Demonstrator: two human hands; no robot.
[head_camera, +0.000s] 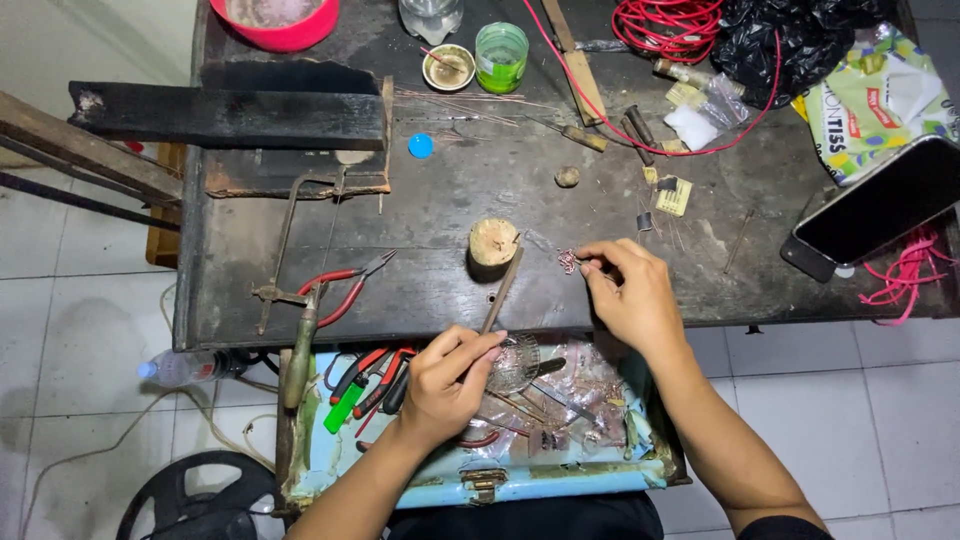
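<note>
Below hands, blue tray (330, 470), pliers (375, 380), perhaps wire

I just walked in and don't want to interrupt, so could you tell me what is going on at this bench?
A person sits at a dark, worn workbench. The right hand pinches a small twisted piece of reddish wire against the bench top. The left hand holds a thin rod-like tool angled towards a small round wooden block. An open tray of pliers and scraps lies below the hands.
</note>
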